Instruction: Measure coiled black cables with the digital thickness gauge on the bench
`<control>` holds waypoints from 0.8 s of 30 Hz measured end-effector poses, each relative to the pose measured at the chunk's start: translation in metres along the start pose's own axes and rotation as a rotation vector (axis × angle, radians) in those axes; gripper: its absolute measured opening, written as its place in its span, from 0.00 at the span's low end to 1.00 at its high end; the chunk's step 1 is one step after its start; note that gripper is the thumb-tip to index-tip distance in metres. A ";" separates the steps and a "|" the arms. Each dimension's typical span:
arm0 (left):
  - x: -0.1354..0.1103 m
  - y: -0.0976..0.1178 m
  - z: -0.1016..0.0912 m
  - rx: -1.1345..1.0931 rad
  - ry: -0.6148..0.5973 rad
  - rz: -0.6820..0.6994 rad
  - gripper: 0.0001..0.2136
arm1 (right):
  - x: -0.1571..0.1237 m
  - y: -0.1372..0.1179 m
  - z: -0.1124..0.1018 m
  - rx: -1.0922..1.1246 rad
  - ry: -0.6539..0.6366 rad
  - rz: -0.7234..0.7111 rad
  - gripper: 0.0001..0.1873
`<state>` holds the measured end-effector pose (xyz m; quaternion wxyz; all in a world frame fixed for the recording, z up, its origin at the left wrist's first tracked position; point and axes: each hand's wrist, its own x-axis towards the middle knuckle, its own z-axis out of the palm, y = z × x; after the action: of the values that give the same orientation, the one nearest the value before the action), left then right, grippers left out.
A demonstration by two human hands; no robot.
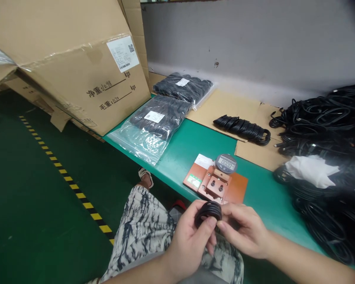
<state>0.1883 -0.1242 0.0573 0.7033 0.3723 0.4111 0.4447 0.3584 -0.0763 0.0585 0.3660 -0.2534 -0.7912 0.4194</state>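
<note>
My left hand (191,236) and my right hand (244,230) meet just in front of the green table's near edge, both closed on a small black coil of cable (208,211). The coil is pinched between the fingertips of both hands above my lap. Just beyond it on the table (180,148) sits a brown fixture plate with a round digital gauge (226,163) reading zeros.
Two clear bags of black cable coils (154,126) (183,86) lie at the table's left. A row of coils (242,129) rests on cardboard sheets. A large heap of loose black cables (328,165) with a white cloth fills the right. A big cardboard box (71,59) stands left.
</note>
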 end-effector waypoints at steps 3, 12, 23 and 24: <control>-0.002 0.001 -0.001 -0.033 -0.073 0.083 0.16 | 0.001 -0.002 -0.001 0.054 -0.018 0.014 0.05; -0.010 0.001 -0.014 0.142 -0.077 0.346 0.14 | 0.008 -0.010 -0.003 0.049 0.010 -0.074 0.11; -0.014 0.008 -0.020 0.245 -0.137 0.399 0.14 | 0.005 -0.006 -0.002 -0.045 0.032 -0.110 0.13; -0.015 0.007 -0.021 0.200 -0.146 0.374 0.14 | 0.003 -0.005 -0.001 -0.026 0.049 -0.092 0.14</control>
<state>0.1634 -0.1322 0.0593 0.5963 0.5412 0.3249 0.4960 0.3565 -0.0764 0.0647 0.4009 -0.2317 -0.7981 0.3856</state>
